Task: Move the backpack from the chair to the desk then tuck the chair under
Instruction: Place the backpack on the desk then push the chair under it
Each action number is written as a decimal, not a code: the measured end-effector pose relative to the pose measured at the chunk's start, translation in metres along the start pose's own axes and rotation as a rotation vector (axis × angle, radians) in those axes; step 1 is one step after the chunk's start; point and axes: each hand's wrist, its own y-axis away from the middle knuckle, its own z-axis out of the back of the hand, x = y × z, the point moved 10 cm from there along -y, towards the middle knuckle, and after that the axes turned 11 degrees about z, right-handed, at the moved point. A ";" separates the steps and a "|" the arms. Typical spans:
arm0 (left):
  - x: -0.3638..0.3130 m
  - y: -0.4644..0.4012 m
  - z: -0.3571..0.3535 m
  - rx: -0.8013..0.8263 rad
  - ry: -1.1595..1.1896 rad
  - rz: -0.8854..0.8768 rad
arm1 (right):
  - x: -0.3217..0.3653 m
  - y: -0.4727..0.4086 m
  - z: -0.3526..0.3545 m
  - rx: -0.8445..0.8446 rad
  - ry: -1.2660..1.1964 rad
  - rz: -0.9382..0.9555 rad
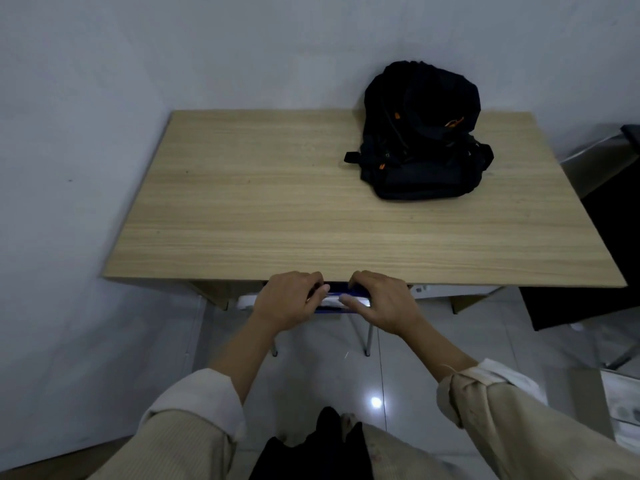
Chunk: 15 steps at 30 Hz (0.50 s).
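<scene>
A black backpack [420,133] with orange zip pulls lies on the far right part of the wooden desk [277,209], leaning toward the wall. The chair [337,299] stands under the desk's front edge; only its blue-and-white backrest top and two metal legs show. My left hand [289,301] and my right hand [381,301] both grip the top of the chair's backrest, side by side, fingers curled over it right at the desk edge.
White walls close in behind and to the left of the desk. A dark piece of furniture [609,237] with a metal surface stands to the right. Glossy tiled floor [346,375] lies below, with a light reflection.
</scene>
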 end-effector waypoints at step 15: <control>0.005 -0.005 0.014 -0.098 0.049 -0.023 | -0.024 0.004 0.009 -0.311 -0.223 -0.254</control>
